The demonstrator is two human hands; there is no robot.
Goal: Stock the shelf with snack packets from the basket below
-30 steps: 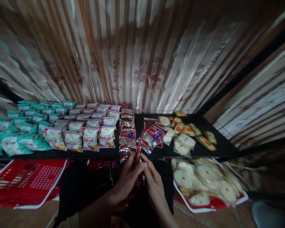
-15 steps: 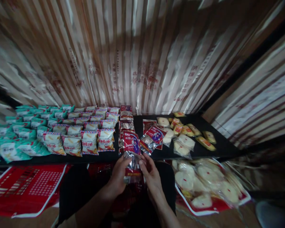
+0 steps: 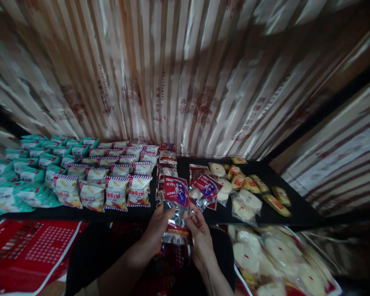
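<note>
A red and purple snack packet (image 3: 176,192) with a silvery middle is held upright between my two hands, in front of the shelf edge. My left hand (image 3: 158,225) grips its left side, thumb across the front. My right hand (image 3: 199,228) pinches its right side. Just behind it on the shelf stands a column of similar red packets (image 3: 168,157). More red packets (image 3: 205,187) lie loosely to the right, one tilted over another.
A black shelf (image 3: 185,164) bears rows of striped snack bags (image 3: 116,193) and teal bags (image 3: 33,193) at left. Wrapped white round cakes (image 3: 245,203) and yellow packets (image 3: 276,204) lie at right. Below are a red sack (image 3: 46,250) and more wrapped round cakes (image 3: 277,250).
The view has shifted slightly, so the shelf sits lower in it. Both hands still hold the red packet, and the thumbs have moved a little on its front.
</note>
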